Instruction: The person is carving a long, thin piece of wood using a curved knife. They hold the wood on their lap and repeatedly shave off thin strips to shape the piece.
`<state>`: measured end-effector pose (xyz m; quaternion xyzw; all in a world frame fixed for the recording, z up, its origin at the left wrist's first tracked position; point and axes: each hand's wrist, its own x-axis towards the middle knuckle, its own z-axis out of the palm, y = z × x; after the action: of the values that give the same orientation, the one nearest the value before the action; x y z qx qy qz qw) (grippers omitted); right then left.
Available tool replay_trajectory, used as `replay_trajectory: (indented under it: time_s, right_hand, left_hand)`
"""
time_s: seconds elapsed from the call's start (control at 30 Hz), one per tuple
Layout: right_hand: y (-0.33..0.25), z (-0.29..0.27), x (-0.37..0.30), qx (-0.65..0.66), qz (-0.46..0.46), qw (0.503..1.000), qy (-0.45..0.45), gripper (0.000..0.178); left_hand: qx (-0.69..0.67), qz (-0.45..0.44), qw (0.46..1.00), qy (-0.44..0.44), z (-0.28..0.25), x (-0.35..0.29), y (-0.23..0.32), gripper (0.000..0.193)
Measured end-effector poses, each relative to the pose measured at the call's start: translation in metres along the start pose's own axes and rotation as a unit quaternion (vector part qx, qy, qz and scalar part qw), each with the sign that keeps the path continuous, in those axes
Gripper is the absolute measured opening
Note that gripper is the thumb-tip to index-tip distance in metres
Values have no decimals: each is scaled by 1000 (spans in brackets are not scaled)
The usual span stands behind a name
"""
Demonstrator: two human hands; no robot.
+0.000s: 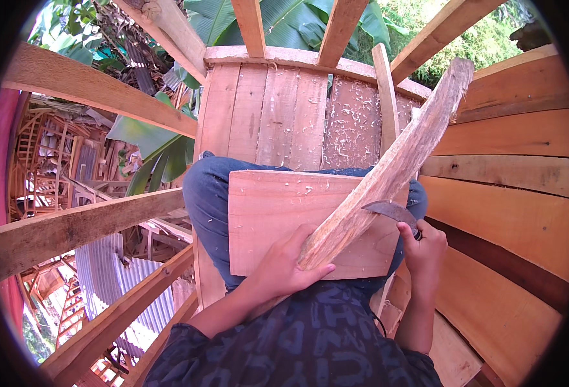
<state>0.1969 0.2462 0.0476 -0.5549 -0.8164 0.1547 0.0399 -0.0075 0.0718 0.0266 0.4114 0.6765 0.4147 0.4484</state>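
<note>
Across my lap rests a flat wooden board (278,213). Over it slants a long rough piece of wood (387,164), its near end by my belly and its far end raised toward the upper right. My left hand (294,261) is wrapped round the near part of this piece, thumb on the close side. In my right hand (423,248) is a curved-blade knife (387,209), the fist closed round its handle, which is mostly hidden. The blade points left and lies against or just over the right side of the rough wood; I cannot tell if it touches.
Wood shavings (355,122) litter the plank floor (281,109) ahead. Slatted railings (84,216) stand on the left, with corrugated metal sheets (142,290) below. A plank wall (503,213) runs close along the right. Another thin wooden strip (385,97) leans at the far side.
</note>
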Motion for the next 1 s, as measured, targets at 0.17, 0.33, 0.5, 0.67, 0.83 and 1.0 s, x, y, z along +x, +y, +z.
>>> replay_trajectory:
  time_s: [0.17,0.33,0.5,0.67,0.83,1.0]
  right_hand:
    - [9,16,-17,259,2,964,-63,60]
    - [-37,38,-44,634,-5,758,-154,59]
    - [-70,40,-39,710,64,680,-174,43]
    - [-53,44,-38,769,54,608,-188,36]
    - [-51,37,-36,745,19,638,-195,43]
    - [-24,26,-30,566,-76,805,-161,52]
  left_hand:
    - [37,-16,999,-5,-9,-8,12,62]
    - [109,33,993,6,-13,-14,29,66]
    - [161,87,983,-17,-24,-20,44,68]
    - [-219,-36,957,-187,-40,-11,13,67]
    - [-462,-153,771,-411,-21,-7,-5,60]
    - [-367,-159,837,-373,-23,-10,2,59]
